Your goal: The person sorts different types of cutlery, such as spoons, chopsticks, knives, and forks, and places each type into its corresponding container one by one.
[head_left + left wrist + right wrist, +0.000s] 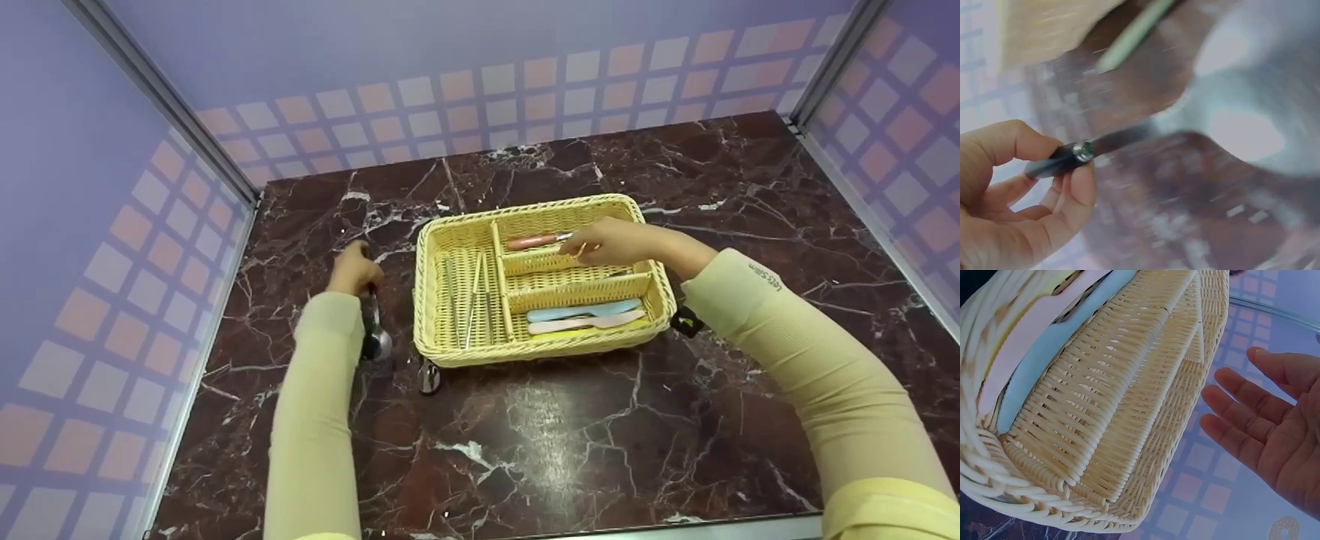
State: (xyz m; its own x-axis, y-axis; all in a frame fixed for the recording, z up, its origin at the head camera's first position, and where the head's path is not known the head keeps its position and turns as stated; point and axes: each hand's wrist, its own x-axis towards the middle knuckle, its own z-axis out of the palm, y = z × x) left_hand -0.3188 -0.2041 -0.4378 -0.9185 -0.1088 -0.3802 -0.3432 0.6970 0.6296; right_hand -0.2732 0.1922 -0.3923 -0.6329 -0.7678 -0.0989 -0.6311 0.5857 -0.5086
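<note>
My left hand [356,268] is left of the wicker basket [422,300]. In the left wrist view, its thumb and fingers pinch the black handle of a metal spoon [1176,121], whose bowl looms large near the camera. My right hand [611,241] is over the basket's right half, its fingertips beside a red-handled utensil [534,241] in the back compartment. In the right wrist view, that hand's fingers are extended with nothing between them. A blue knife [1044,351] and a pink knife [1024,340] lie side by side in the front compartment.
Thin chopstick-like sticks [472,300] lie in the basket's left compartment. A yellow piece [592,330] shows by the knives. Another spoon [429,377] pokes out at the basket's front left corner. Patterned panels [487,82] enclose the dark marble tabletop [480,457] at the back and sides.
</note>
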